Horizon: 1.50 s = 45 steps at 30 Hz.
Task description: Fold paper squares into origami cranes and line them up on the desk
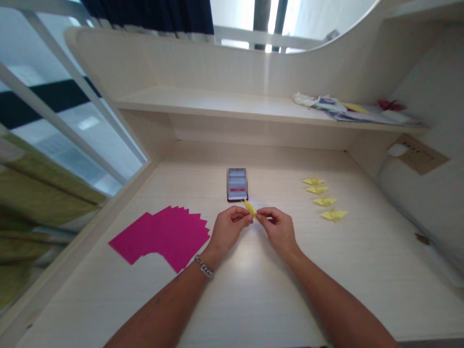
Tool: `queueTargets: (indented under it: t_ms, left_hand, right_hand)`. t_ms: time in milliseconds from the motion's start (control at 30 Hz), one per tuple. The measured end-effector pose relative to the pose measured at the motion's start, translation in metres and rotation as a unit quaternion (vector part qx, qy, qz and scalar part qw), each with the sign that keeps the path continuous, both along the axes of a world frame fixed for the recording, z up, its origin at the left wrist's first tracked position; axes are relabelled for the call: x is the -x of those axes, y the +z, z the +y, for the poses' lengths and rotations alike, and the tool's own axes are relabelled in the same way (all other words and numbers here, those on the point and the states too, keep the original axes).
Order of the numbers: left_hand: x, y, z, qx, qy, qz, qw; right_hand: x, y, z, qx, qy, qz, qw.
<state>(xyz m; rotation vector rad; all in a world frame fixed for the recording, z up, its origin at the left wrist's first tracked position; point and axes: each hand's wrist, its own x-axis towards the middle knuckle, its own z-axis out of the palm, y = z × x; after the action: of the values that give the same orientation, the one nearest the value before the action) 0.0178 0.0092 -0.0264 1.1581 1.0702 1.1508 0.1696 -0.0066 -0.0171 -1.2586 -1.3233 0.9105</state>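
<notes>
Both my hands meet over the middle of the pale wooden desk (pixel 253 290). My left hand (pixel 229 229), with a metal bracelet at the wrist, and my right hand (pixel 278 229) each pinch one side of a small folded piece of yellow paper (pixel 250 208). The fingers of both hands are closed on it. A phone (pixel 237 184) lies flat just beyond my hands.
A fanned stack of magenta paper sheets (pixel 166 236) lies to the left. Several folded yellow paper cranes (pixel 324 199) sit in a row to the right. A shelf (pixel 217 104) above the desk carries papers and a red paper figure (pixel 389 104) at its right end.
</notes>
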Motion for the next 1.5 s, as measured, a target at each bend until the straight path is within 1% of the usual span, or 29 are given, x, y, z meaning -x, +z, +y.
queueTargets:
  t_ms: [133,233,400,567,667,733,833,933,1033,1333,1500]
  left_hand:
    - [0.0008,0.0001,0.0019,0.02,0.001,-0.054,0.998]
    - [0.0005,-0.0003,0.0021,0.026,0.005,-0.065,0.998]
    - [-0.0003,0.0023,0.0009,0.012,0.024,-0.024,0.999]
    - [-0.0004,0.0028,-0.0013,-0.051,0.033,0.056,0.997]
    - [-0.0003,0.0,-0.0022,-0.078,0.034,0.083,0.993]
    - [-0.0002,-0.0021,-0.0026,-0.085,0.025,0.09,0.992]
    - [-0.0001,-0.0041,-0.0029,-0.091,0.016,0.095,0.991]
    - [-0.0002,-0.0036,-0.0032,-0.096,0.014,0.101,0.99]
    - [-0.0007,-0.0015,-0.0036,-0.096,0.015,0.107,0.99]
    - [-0.001,-0.0012,-0.0046,-0.106,0.002,0.111,0.988]
    - [-0.0013,0.0008,-0.0049,-0.11,0.0,0.106,0.988]
  right_hand:
    - [0.0005,-0.0002,0.0005,0.004,-0.011,0.011,1.0]
    - [0.0004,-0.0013,0.0014,0.006,-0.013,0.023,1.0]
    - [0.0014,-0.0022,0.0002,0.001,-0.009,0.022,1.0]
    - [0.002,-0.0017,0.0001,0.003,-0.01,0.01,1.0]
    - [0.0016,-0.0026,0.001,0.004,-0.01,0.003,1.0]
    - [0.0009,-0.0037,0.0015,-0.004,-0.012,-0.007,1.0]
    - [-0.0006,-0.0045,0.002,-0.028,-0.021,-0.048,0.998]
    - [-0.0016,-0.0032,0.002,-0.043,-0.027,-0.085,0.995]
    - [-0.0016,-0.001,0.0018,-0.046,-0.028,-0.097,0.994]
    - [-0.0009,-0.0009,0.0009,-0.048,-0.03,-0.083,0.995]
    - [-0.0004,-0.0024,0.0011,-0.035,-0.031,-0.061,0.997]
